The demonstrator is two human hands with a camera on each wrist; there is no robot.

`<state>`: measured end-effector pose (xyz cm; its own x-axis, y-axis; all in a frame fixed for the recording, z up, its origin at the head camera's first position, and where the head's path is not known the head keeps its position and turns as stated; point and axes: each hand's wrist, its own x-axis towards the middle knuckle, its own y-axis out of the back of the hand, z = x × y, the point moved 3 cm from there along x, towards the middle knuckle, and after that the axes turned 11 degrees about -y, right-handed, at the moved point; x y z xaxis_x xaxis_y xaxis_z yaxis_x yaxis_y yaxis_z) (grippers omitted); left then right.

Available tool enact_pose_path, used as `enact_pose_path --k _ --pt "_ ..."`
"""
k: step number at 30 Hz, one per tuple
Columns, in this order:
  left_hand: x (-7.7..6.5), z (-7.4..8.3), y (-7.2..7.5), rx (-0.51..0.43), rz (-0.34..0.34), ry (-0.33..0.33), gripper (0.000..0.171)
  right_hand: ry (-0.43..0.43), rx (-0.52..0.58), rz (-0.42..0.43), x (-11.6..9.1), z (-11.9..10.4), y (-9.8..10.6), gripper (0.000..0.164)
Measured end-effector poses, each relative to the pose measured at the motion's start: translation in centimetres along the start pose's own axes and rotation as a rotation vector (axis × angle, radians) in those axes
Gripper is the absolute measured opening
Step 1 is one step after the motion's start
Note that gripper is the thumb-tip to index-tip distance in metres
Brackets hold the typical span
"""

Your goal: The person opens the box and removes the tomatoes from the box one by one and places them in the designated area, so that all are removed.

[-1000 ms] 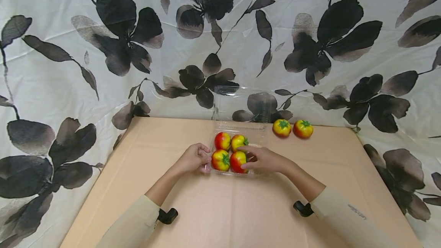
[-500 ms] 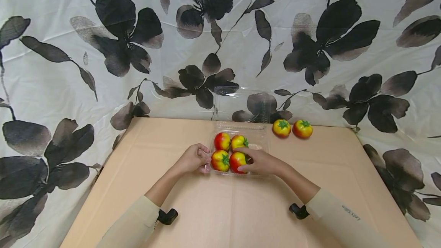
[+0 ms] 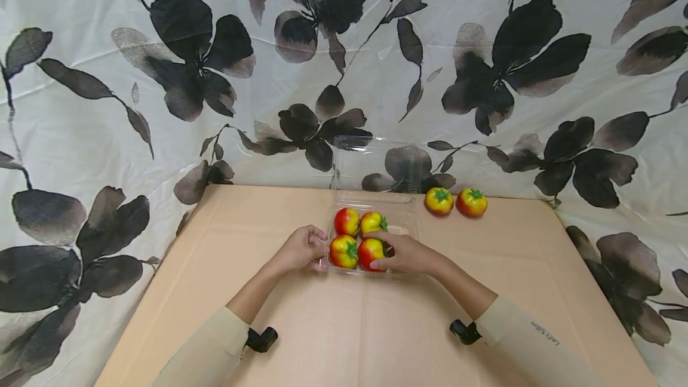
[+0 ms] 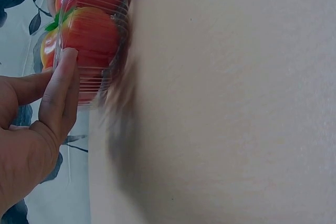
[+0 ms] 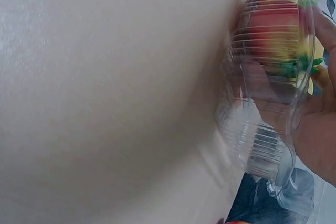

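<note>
Shifting slightly leftward over the last second, the bare right hand [image 3: 405, 252] has its thumb and fingers curved round the smooth, round red-and-yellow fruit [image 3: 368, 252] at the front right of a group of four. All four lie where they lay before, so this looks like settling that piece rather than lifting it. The bare left hand [image 3: 301, 248] pinches the left wall of the clear, rectangular plastic box [image 3: 403, 218] between thumb and fingers, apparently steadying it.

Inside the box, toward its left, the group sits two by two: the gripped piece, a yellow-and-red round fruit with a green top [image 3: 344, 251] at front left, a mostly red round one [image 3: 346, 221] at back left, and a yellower round one [image 3: 372, 221] at back right. The transparent plastic lid [image 3: 376, 166] stands open behind. On the flat tan bench [image 3: 376, 333], just beyond the box's back right corner, rest two more round fruits, a yellow-and-red one with a green top [image 3: 439, 202] and its similar neighbour [image 3: 472, 203].
</note>
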<state>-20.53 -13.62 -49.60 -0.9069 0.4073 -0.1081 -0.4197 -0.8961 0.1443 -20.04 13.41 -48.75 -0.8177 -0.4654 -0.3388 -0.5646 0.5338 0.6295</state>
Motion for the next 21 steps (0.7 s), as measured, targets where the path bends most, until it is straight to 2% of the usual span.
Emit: enact_pose_path --k 12,21 --pt "-0.1 -0.1 -0.1 0.013 0.017 0.003 0.027 -0.02 0.006 -0.004 -0.7 -0.1 0.8 0.066" --pt "0.0 0.0 0.0 0.005 0.0 -0.008 0.03 -0.017 0.025 0.018 -2.0 -0.2 1.9 0.069"
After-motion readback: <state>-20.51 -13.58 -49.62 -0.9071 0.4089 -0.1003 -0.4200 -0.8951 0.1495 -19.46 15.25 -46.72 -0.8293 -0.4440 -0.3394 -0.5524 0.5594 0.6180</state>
